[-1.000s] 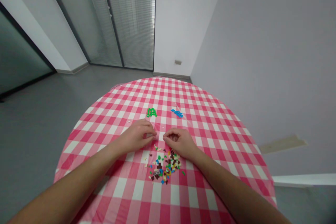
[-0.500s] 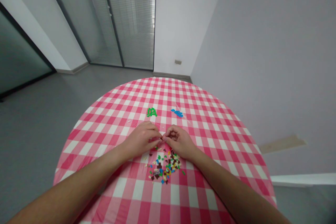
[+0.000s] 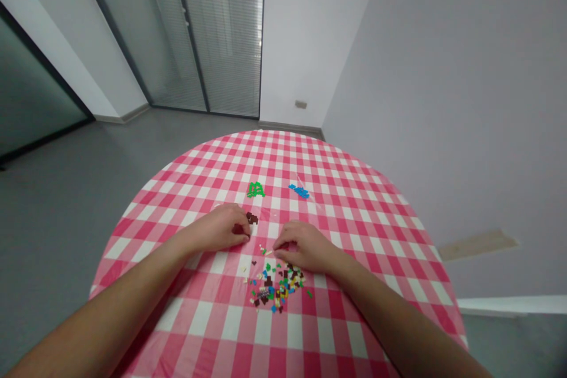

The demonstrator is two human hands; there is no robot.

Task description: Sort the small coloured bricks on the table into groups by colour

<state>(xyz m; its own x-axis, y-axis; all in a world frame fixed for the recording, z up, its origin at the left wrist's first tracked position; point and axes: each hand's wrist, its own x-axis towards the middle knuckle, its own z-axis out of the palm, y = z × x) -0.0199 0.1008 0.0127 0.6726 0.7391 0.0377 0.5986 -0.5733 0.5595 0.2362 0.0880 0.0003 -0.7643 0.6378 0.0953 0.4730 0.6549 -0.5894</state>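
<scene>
My left hand [image 3: 224,227] is closed, fingertips curled together close to the tablecloth. What it holds, if anything, is too small to make out. Just beyond its fingers lies a little group of dark brown building bricks [image 3: 252,218], partly behind the hand. My right hand [image 3: 305,246] is also closed, thumb and fingers pinched at the far edge of a mixed pile of tiny building bricks [image 3: 279,289]. A thin cream brick [image 3: 269,253] lies by its fingertips. Whether the fingers grip something is hidden.
A cluster of green bricks [image 3: 256,189] and a cluster of blue bricks [image 3: 300,191] lie farther back on the round table with its red-and-white checked cloth [image 3: 354,201]. Walls and a glass partition [image 3: 221,35] stand beyond.
My hands were together above the pile and have parted. The left moved left, exposing the brown bricks; the right came slightly nearer, down to the pile's edge.
</scene>
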